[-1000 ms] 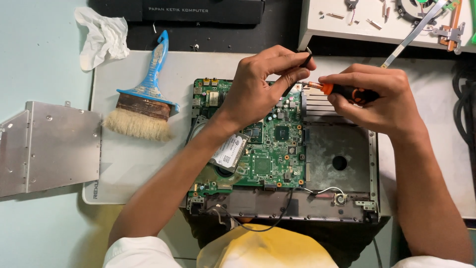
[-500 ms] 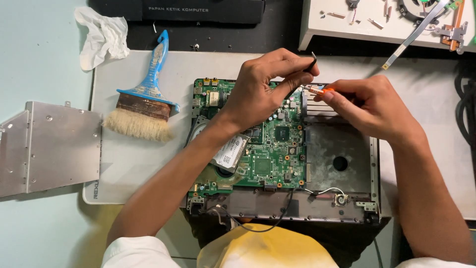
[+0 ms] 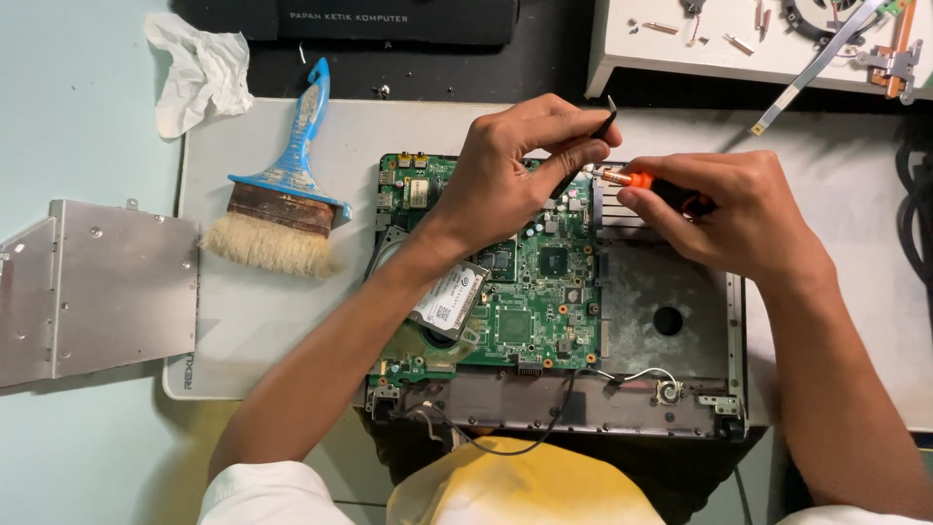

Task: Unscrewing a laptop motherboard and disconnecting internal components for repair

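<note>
An opened laptop base (image 3: pixel 680 292) lies in front of me with its green motherboard (image 3: pixel 530 292) exposed. My left hand (image 3: pixel 520 170) hovers over the board's upper edge, pinching thin black tweezers (image 3: pixel 588 156) that point down toward the board. My right hand (image 3: pixel 724 209) grips a small screwdriver with an orange handle (image 3: pixel 637 180), its tip pointing left toward the tweezers. A hard drive with a white label (image 3: pixel 449 297) sits at the board's left side, partly under my left forearm.
A blue-handled brush (image 3: pixel 287 199) lies on the grey mat (image 3: pixel 282 321) to the left. A metal drive casing (image 3: pixel 97 282) sits far left, a crumpled tissue (image 3: pixel 199 73) at top left. A white tray (image 3: pixel 758 44) with screws and metal parts stands top right.
My right hand with the screwdriver has shifted slightly down and right, and my left hand has settled closer over the board's top edge.
</note>
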